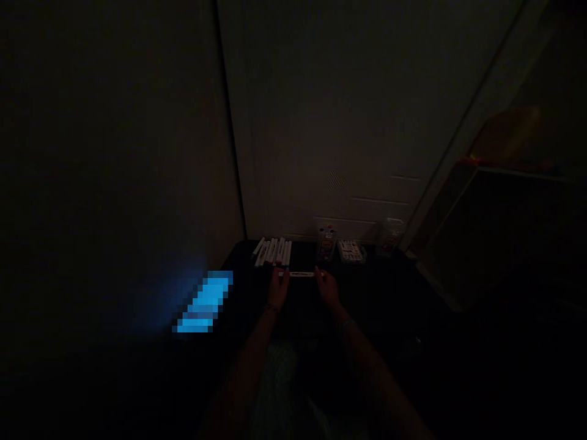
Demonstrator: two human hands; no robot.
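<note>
A white marker [301,274] is held level over the dark table, its two ends between my hands. My left hand [277,289] is closed on the left end. The right end is gripped by the fingers of my right hand [327,287]. Beyond my left hand lies a row of several white markers [273,251], side by side and pointing away from me. Past my right hand stand a clear container [326,243] with markers in it and an open case [351,251] packed with white markers. The room is very dark, so finer detail is lost.
A clear plastic container [391,235] stands at the table's back right. Left of the table glows a blurred blue screen [206,300]. A pale wall [330,122] rises directly behind the dark table [376,299]. Some furniture [504,183] is on the right.
</note>
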